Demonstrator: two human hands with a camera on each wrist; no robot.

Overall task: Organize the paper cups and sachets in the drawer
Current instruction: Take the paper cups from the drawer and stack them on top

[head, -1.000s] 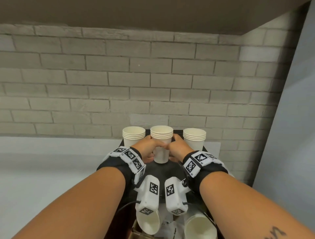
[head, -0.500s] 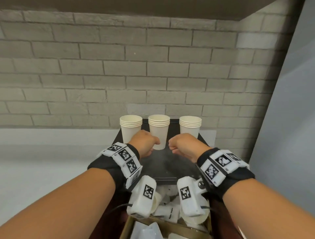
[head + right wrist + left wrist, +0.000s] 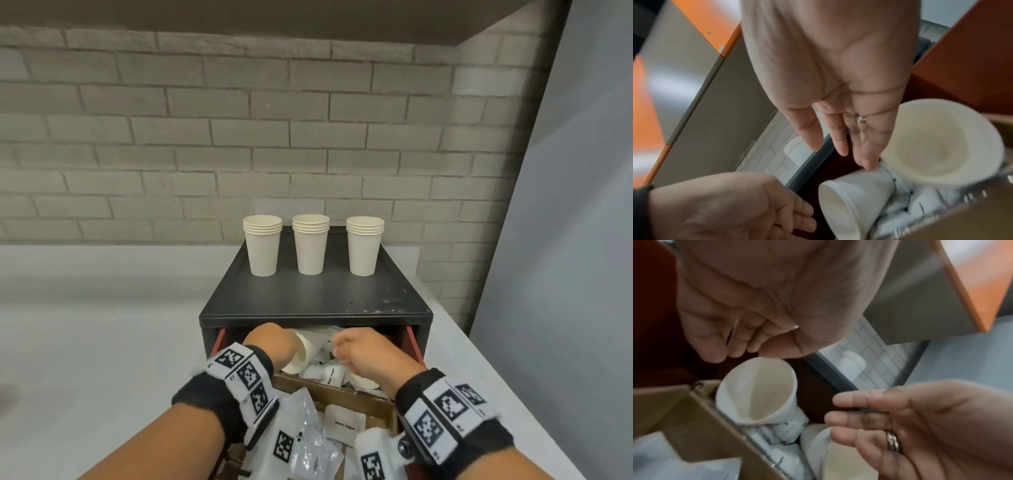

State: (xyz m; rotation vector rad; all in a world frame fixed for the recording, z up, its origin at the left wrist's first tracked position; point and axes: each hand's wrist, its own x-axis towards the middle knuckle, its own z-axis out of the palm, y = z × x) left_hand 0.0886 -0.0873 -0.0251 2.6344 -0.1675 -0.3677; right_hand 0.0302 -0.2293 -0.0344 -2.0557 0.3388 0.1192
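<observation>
Left hand fingers curled, nothing held; a tipped paper cup lies just below them, mouth toward the wrist. Right hand fingers extended, empty, beside a second cup in the drawer.
</observation>
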